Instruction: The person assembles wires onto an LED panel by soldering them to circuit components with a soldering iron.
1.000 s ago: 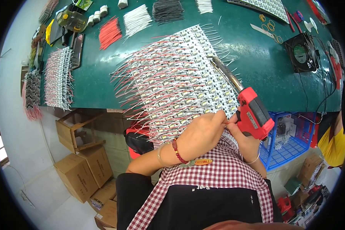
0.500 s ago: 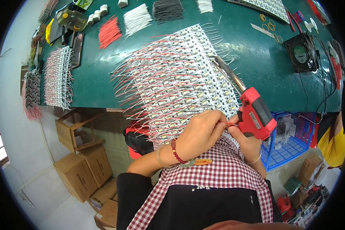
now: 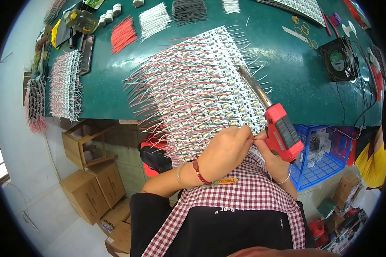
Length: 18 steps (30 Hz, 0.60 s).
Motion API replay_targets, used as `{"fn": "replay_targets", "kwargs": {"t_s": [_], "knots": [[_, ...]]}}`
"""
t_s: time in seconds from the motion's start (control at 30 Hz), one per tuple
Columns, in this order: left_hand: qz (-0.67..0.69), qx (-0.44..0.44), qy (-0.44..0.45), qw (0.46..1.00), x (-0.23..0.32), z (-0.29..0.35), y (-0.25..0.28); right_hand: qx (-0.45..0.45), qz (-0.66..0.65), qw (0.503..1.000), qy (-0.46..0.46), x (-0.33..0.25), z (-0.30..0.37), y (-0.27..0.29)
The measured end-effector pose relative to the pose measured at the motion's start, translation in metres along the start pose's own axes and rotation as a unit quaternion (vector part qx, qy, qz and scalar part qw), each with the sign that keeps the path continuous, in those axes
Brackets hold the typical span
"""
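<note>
My left hand (image 3: 228, 147) is closed in a pinch at the near edge of a large panel of white circuit boards (image 3: 221, 47). A thin red wire (image 3: 257, 138) runs from its fingertips to my right hand (image 3: 273, 162). That right hand is wrapped round a red and black soldering gun (image 3: 283, 132), its thumb toward the wire. The gun's dark tip points away from me, over the right part of the panel; whether it touches cannot be told. Rows of red and white wires stick out from the boards, mostly to the left. My fingers partly hide the wire's ends.
Bundles of red wires (image 3: 123, 36), white wires (image 3: 154, 20) and black wires (image 3: 189, 11) lie at the back of the green table (image 3: 296, 64). A small fan (image 3: 339, 60) stands at right, above a blue crate (image 3: 321, 165). Another wired panel (image 3: 65, 85) lies left.
The soldering gun has shifted slightly left and toward me with my right hand. The stretch of red wire between my hands shows more plainly. My left hand has moved little.
</note>
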<state>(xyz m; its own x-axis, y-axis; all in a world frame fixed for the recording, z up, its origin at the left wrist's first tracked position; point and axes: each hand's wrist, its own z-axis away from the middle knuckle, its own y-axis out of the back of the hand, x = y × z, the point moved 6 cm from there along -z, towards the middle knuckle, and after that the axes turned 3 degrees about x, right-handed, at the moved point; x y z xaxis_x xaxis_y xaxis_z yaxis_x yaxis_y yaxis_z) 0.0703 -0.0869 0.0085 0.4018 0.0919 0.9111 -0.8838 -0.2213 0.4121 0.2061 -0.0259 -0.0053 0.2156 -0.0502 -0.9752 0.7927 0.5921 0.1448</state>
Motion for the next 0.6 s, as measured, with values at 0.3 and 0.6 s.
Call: {"fn": "replay_targets", "kwargs": {"t_s": [0.3, 0.6], "knots": [[0.001, 0.004, -0.048, 0.999, 0.007, -0.003, 0.005, 0.015, -0.166, 0.983, -0.079, 0.013, 0.001, 0.007], [0.018, 0.001, -0.034, 0.999, 0.007, -0.002, 0.003, 0.018, -0.179, 0.980, -0.081, 0.018, 0.004, 0.006]]}}
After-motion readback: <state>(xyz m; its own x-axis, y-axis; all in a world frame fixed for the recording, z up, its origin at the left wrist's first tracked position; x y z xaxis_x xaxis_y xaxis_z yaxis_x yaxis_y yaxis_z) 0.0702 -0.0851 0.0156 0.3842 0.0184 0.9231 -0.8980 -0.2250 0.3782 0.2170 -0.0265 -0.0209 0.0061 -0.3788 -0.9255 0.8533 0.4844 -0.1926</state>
